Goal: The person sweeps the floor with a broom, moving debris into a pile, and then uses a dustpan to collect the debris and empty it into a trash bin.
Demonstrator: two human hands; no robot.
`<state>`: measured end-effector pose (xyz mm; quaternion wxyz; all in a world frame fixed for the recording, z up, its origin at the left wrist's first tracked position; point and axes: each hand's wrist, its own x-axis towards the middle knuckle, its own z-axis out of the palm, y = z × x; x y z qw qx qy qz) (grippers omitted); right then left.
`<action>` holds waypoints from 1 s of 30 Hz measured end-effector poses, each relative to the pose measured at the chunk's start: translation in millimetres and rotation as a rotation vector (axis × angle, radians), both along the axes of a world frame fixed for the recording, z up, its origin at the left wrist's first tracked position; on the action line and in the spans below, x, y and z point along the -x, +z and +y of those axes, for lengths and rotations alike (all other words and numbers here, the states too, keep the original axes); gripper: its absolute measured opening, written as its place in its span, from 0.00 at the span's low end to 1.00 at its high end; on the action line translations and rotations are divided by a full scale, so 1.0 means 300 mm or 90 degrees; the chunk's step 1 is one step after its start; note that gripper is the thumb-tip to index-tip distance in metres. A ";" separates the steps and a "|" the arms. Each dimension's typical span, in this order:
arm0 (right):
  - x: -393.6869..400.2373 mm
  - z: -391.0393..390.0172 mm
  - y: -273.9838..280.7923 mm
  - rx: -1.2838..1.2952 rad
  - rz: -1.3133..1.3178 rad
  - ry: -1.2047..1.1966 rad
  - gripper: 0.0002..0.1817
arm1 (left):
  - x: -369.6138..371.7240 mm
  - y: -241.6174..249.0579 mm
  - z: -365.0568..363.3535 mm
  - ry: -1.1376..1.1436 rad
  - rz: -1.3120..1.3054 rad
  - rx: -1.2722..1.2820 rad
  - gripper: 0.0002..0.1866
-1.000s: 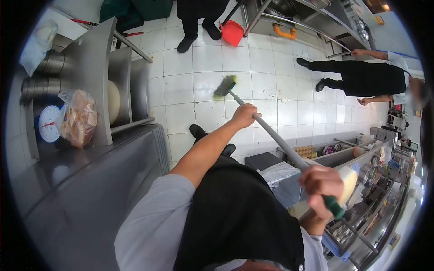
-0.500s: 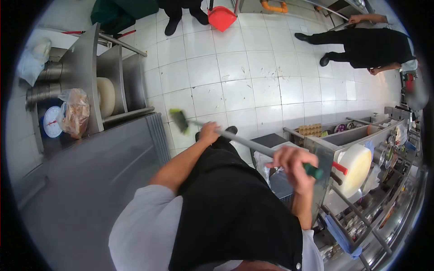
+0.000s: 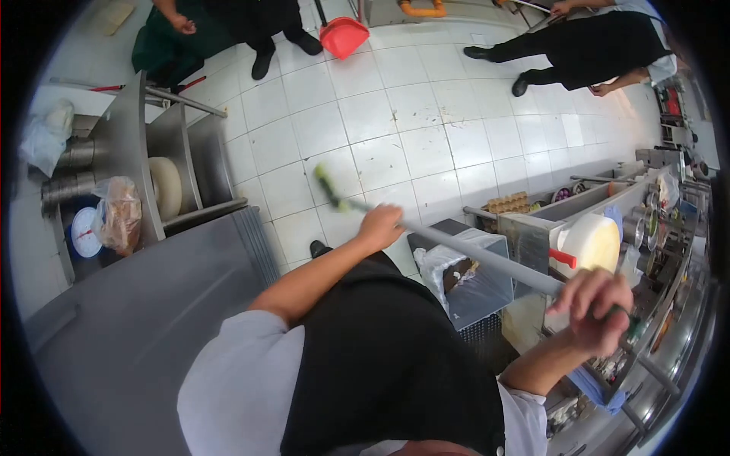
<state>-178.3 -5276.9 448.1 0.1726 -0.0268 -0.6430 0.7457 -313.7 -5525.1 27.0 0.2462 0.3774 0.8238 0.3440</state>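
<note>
A broom (image 3: 487,262) with a grey handle slants across the view, its green-bristled head (image 3: 327,188) low over the white floor tiles and blurred by motion. My left hand (image 3: 380,226) is closed around the lower part of the handle, not far from the head. Up at the handle's top end, beside a green cap (image 3: 633,325), my right hand (image 3: 597,311) curls its fingers around it, slightly smeared. Small scraps (image 3: 411,125) are scattered over the tiles farther out.
A lined trash bin (image 3: 487,292) stands right of my feet. Steel counters flank me; a round white cutting board (image 3: 589,247) with a red-handled knife (image 3: 563,258) is on the right. A red dustpan (image 3: 344,36) and two people, dark-aproned (image 3: 601,49) and dark-trousered (image 3: 262,64), are ahead.
Both hands have moved right with the broom, my right hand farthest and also lower in view. The broom head has shifted right. More of the trash bin shows.
</note>
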 end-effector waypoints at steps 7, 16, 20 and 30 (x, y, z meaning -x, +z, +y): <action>0.141 -0.134 -0.193 -0.042 -0.064 0.151 0.28 | -0.057 -0.301 -0.054 -0.110 0.025 0.107 0.13; 0.255 -0.170 -0.077 -0.235 0.018 0.103 0.30 | 0.215 -0.171 0.399 0.022 -0.031 -0.070 0.17; 0.294 -0.172 0.011 -0.289 0.002 0.103 0.25 | 0.319 -0.061 0.454 0.022 -0.052 -0.108 0.17; 0.581 -0.262 -0.002 -0.057 0.019 -0.060 0.38 | 0.659 0.019 -0.193 0.070 -0.023 -0.129 0.23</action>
